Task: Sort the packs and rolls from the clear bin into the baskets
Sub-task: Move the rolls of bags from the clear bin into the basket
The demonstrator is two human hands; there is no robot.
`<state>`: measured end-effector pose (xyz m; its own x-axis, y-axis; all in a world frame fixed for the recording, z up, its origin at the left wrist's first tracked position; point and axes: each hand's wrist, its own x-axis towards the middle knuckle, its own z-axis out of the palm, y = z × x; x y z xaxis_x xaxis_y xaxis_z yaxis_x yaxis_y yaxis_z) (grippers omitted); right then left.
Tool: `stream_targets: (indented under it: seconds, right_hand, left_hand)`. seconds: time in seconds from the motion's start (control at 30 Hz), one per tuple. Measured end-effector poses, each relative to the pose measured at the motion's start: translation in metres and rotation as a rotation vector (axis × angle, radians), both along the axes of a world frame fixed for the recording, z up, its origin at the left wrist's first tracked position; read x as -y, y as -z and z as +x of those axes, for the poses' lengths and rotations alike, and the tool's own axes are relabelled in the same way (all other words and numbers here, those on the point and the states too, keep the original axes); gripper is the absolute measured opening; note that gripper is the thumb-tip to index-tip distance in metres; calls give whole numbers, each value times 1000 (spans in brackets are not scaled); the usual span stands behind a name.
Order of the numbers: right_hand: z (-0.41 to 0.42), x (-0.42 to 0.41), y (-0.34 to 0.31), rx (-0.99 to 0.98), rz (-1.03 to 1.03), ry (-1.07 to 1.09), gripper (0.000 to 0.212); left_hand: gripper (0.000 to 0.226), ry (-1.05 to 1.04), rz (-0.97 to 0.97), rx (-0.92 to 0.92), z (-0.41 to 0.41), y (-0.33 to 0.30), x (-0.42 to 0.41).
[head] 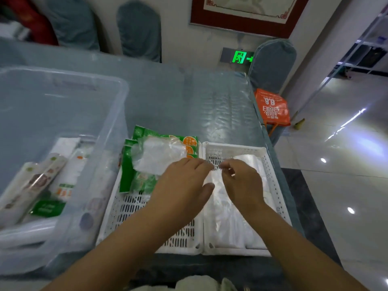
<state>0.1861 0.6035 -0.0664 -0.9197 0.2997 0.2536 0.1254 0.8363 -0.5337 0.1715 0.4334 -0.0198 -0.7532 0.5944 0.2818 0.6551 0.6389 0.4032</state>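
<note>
Two white perforated baskets stand side by side at the table's near edge. The left basket (134,208) holds green packs (144,152) of clear gloves. The right basket (273,185) holds clear plastic rolls (249,162). Above the right basket, my left hand (184,185) and my right hand (241,183) both pinch the top of a clear plastic pack (218,198) that hangs between them. The clear bin (63,148) at the left contains several printed rolls (35,181) and packs.
A blue-grey cloth under clear film covers the table (189,97). An orange bag (273,108) sits on a chair at the table's far right corner. More covered chairs stand behind the table. Shiny floor lies to the right.
</note>
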Motion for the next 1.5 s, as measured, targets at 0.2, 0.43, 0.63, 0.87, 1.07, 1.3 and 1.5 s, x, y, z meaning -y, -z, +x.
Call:
stream_targets:
  seconds: [0.2, 0.43, 0.63, 0.87, 1.07, 1.3, 1.5]
  right_hand:
    - [-47, 110, -77, -257, -87, -284, 14]
    - [-99, 244, -104, -239, -73, -548, 16]
    - [-163, 346, -71, 28, 84, -619, 21]
    - [-218, 411, 18, 609, 691, -813, 43]
    - [-221, 419, 55, 441, 860, -1035, 65]
    - [-229, 413, 44, 297, 1093, -1170, 62]
    - [-230, 388, -7, 462, 922, -1121, 45]
  left_hand:
    - [25, -278, -2, -155, -17, -68, 116]
    - [25, -611, -69, -23, -58, -67, 272]
    - [29, -649, -214, 94, -89, -52, 366]
    - [30, -494, -391, -12, -112, -23, 420]
    - [25, -404, -455, -56, -115, -5, 430]
    - [27, -453, -421, -32, -119, -6, 423]
    - [21, -474, -445, -24, -116, -7, 421]
